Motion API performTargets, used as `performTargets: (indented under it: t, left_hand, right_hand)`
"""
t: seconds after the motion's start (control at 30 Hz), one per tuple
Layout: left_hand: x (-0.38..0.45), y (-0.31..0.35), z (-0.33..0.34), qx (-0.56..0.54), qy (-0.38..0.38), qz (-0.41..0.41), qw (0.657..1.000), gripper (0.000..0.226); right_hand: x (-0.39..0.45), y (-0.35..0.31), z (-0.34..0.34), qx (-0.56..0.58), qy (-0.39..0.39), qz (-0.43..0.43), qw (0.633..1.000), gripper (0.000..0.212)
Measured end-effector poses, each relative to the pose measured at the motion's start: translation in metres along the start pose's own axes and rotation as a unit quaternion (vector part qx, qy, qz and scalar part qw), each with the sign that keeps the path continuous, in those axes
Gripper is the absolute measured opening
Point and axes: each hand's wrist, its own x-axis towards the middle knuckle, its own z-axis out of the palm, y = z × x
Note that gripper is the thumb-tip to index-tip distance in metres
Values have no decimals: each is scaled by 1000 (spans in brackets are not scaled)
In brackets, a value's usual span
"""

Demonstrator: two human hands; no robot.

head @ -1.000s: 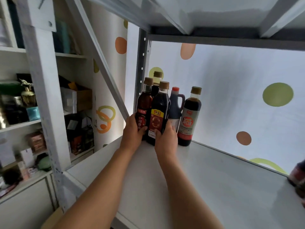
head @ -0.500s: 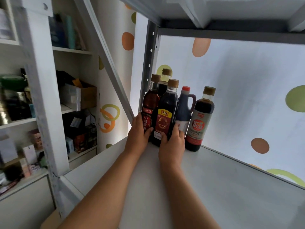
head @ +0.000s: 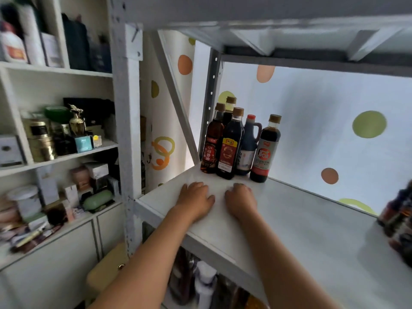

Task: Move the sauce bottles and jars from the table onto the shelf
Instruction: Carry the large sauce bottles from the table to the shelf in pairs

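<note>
White painted metal fills most of my view: the shelf (head: 301,224) board stretches from lower left to right, under another tier overhead. Five dark sauce bottles stand upright, clustered in the back left corner against the upright post. From left: a reddish-brown bottle (head: 211,148) with a tan cap, a second tan-capped bottle (head: 229,108) mostly hidden behind it, a near-black bottle with a red label (head: 230,148), a handled jug with a red cap (head: 248,146), and a bottle with a grey and red label (head: 266,152). They touch or nearly touch one another.

My left hand (head: 194,201) and right hand (head: 242,202) lie on the shelf board just in front of the bottles, apart from them and holding nothing. The fingers of both look loosely curled under.

At the far right edge, a blurred group of dark bottles (head: 399,219) shows on the same board; I cannot tell how many.

My judgement: at least five bottles are placed. The table is out of view, so I cannot say how many bottles or jars remain. No jars show on this tier.
</note>
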Motion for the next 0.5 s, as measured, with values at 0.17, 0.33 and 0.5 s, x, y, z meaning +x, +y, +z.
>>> performTargets:
  t: [0.17,0.33,0.5]
  left_hand:
    - [-57,5,-4,32,-21,69,997,59]
    - [-120,9,12,3,63,104,993,59]
    - [-169,21,22,29,97,91,991,55]
  right_hand:
    - [-65,9,-14,-120,-94,-81,985,53]
    - [-121,18,-25,-175,-109,-86,975,56]
    - [-164,18,-34,-197,-121,-91,969,57]
